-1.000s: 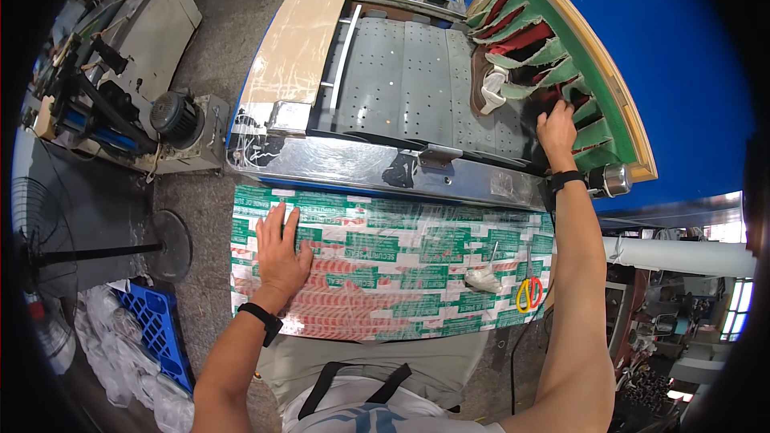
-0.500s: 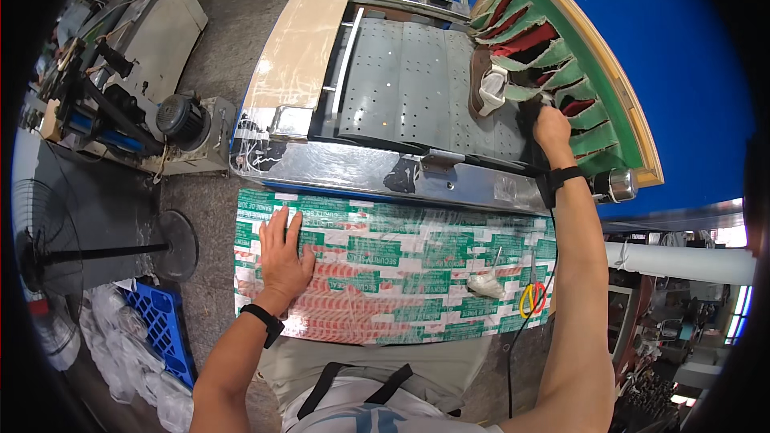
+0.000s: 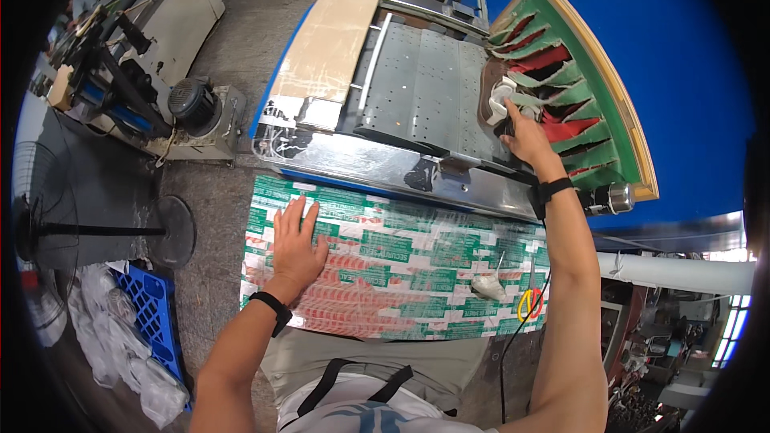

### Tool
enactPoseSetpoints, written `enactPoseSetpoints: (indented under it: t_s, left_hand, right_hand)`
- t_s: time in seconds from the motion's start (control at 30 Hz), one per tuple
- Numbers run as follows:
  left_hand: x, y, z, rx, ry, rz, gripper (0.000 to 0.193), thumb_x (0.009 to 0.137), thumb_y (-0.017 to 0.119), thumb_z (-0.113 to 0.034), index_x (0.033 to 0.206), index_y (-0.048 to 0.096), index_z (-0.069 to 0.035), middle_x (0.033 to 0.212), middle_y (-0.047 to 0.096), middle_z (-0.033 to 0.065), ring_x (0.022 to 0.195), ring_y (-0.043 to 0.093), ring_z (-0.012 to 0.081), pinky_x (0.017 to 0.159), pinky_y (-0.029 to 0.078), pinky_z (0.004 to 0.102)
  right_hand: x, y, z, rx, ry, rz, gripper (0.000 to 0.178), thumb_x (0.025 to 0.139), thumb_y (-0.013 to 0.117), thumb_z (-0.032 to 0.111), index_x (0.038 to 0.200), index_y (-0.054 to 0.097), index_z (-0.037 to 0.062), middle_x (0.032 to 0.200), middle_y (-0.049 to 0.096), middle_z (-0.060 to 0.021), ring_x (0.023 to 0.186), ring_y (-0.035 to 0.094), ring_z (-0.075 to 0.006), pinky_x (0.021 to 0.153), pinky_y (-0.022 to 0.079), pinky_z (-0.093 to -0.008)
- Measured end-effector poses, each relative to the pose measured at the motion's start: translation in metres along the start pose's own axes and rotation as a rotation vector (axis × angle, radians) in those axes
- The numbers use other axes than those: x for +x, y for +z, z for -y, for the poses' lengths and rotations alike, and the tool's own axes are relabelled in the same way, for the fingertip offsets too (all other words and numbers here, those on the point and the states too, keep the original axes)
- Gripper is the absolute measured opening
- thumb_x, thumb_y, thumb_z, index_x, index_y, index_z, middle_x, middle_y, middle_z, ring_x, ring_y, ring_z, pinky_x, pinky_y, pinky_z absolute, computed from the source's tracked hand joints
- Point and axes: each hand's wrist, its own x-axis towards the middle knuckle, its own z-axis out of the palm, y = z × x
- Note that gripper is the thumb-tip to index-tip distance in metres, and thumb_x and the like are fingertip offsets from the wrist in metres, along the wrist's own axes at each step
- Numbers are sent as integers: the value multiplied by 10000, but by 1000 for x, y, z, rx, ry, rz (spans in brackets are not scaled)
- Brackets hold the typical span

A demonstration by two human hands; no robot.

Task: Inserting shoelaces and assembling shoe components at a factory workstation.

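On the grey perforated slat conveyor, a brown shoe with white stuffing in its opening lies beside the slit green curtain. My right hand is at its near end, fingers bent around it; the index finger reaches the white stuffing. Part of the grip is hidden, and a dark shape shows between thumb and fingers. My left hand rests palm down with fingers spread on the bench top, which is covered in green, white and red printed tape. It holds nothing.
Yellow-and-red-handled scissors and a small whitish bundle lie on the bench's right part. The green curtain with red inner strips hangs in a wooden frame at the conveyor's right end. A cardboard-covered panel is at its left end. A fan stand stands left.
My right hand has shifted left and away from me onto the brown shoe, from a dark item beside the curtain. My left hand stays flat on the bench. The view has turned slightly.
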Motion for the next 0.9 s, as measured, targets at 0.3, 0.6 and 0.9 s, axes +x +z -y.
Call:
enactPoseSetpoints:
  t_s: [0.3, 0.6, 0.9]
  left_hand:
    - [-3, 0, 7, -8, 22, -80, 659, 948, 714, -186, 1576, 556, -59, 1679, 449, 219, 1584, 399, 434, 1325, 264, 653]
    - [-12, -6, 15, -43, 25, -77, 642, 967, 689, -208, 1575, 557, -51, 1671, 447, 222, 1592, 384, 423, 1334, 256, 653]
    - [-7, 6, 14, -20, 2, -6, 645, 1058, 586, -333, 1641, 513, -67, 1745, 390, 194, 1656, 302, 356, 1379, 177, 583]
  right_hand:
    - [33, 21, 25, 486, -18, -77, 764, 848, 901, 124, 1554, 611, 159, 1327, 760, -258, 1236, 724, -457, 1052, 573, -484]
    - [79, -70, 182, 1423, 274, 214, 347, 953, 841, 120, 1284, 741, 109, 1047, 764, 15, 849, 711, -92, 715, 581, -286]
    - [148, -143, 332, 1747, 236, 331, 241, 1012, 748, 60, 1224, 673, -25, 1091, 743, -144, 883, 781, -229, 768, 661, -341]
